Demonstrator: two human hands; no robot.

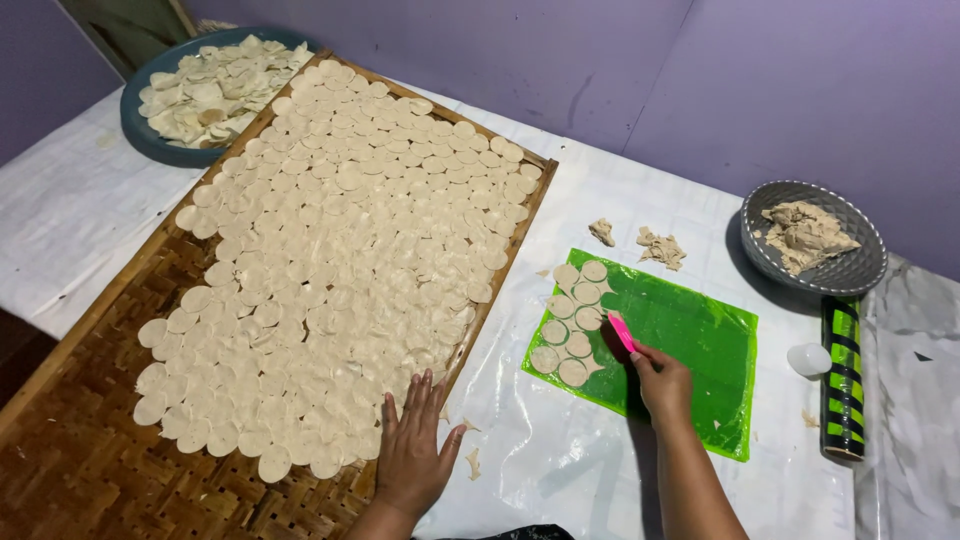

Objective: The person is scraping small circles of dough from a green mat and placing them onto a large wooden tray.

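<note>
Purple painted walls (700, 90) meet in a corner behind a table covered in white plastic sheeting (70, 210), evenly lit.

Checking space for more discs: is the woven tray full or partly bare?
Partly bare. Discs cover most of the tray; its near-left corner shows bare weave.

Woven tray's (90, 440) near corner off-frame

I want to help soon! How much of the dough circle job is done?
Mostly done: the woven tray is largely covered with discs. In hand: the right hand works a pink tool beside cut discs on the green sheet; the left hand rests on the tray. Left: dough in the grey bowl.
</note>
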